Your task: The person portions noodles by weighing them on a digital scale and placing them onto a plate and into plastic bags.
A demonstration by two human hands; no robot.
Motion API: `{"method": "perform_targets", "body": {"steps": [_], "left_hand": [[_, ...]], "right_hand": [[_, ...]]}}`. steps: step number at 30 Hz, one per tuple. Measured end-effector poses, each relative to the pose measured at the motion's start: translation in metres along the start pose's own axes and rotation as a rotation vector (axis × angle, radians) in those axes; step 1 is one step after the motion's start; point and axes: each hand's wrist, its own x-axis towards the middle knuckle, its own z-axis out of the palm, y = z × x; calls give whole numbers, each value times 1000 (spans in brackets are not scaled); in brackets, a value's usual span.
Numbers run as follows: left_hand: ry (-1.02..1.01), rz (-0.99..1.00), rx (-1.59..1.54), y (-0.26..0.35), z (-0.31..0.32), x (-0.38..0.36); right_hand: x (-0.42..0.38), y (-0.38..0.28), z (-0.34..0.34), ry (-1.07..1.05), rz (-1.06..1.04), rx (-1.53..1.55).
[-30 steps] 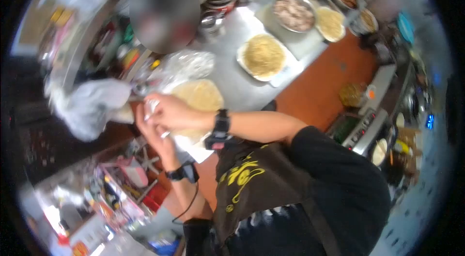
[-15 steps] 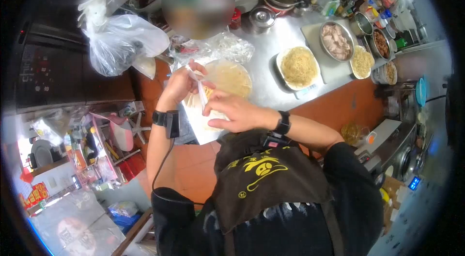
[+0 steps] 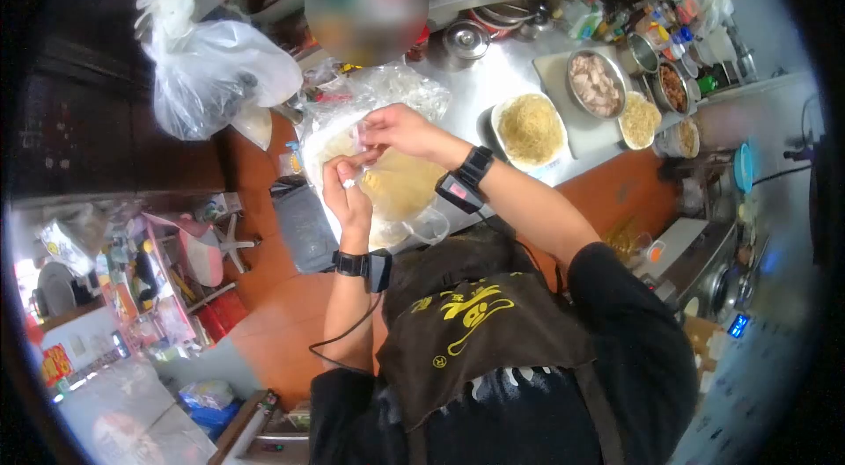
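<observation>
My left hand (image 3: 349, 192) is closed around the gathered edge of a clear plastic bag (image 3: 428, 226), its fingers pointing up. Above and to the right of it, my right hand (image 3: 400, 132) pinches the same thin plastic, and the fingertips of both hands nearly meet. Under the hands lies a pale yellow mass of noodles (image 3: 396, 183), partly covered by my hands and the film. More crumpled clear plastic (image 3: 414, 88) is heaped just beyond the right hand.
On the steel counter (image 3: 488, 69) stand a white tray of noodles (image 3: 530, 131), a metal bowl of pale meat pieces (image 3: 596, 85), a smaller noodle dish (image 3: 640, 120) and a lidded pot (image 3: 466, 41). A stuffed plastic bag (image 3: 220, 78) hangs at the left.
My right hand has moved up and left, past the left hand, which is now lower. The plastic between them has shifted, and the view has turned slightly.
</observation>
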Motion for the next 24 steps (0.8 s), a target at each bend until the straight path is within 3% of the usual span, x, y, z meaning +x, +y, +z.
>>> {"method": "perform_targets", "body": {"steps": [3, 5, 7, 9, 11, 12, 13, 15, 16, 19, 20, 21, 24], "left_hand": [[28, -22, -76, 3, -1, -3], [50, -22, -80, 3, -3, -2], [173, 47, 34, 1, -3, 0], [251, 18, -99, -15, -12, 3], [194, 305, 643, -30, -45, 8], [213, 216, 532, -44, -55, 3], [210, 212, 535, -62, -69, -4], [176, 29, 629, -104, -97, -22], [98, -107, 634, -126, -107, -32], [275, -154, 604, -143, -101, -31], [265, -53, 619, -145, -93, -28], [184, -37, 441, -147, -83, -22], [121, -159, 211, -154, -36, -17]], "right_hand": [[-9, -12, 6, 112, -27, -82], [-16, -10, 3, 79, -33, 58], [-22, -11, -2, -27, 18, 500], [-30, -18, -6, 54, 33, 444], [-39, -22, -26, 158, -51, -90], [-43, -11, -48, 200, 56, -288], [-45, 6, -71, 200, 60, -284], [-47, 49, -108, 468, 202, -207], [-51, 73, -110, 466, 213, -204], [-44, 109, -110, 457, 191, -220], [-42, 119, -96, 600, 82, -120], [-39, 127, -82, 740, -34, -21], [-24, 157, -48, 791, -110, -245]]}}
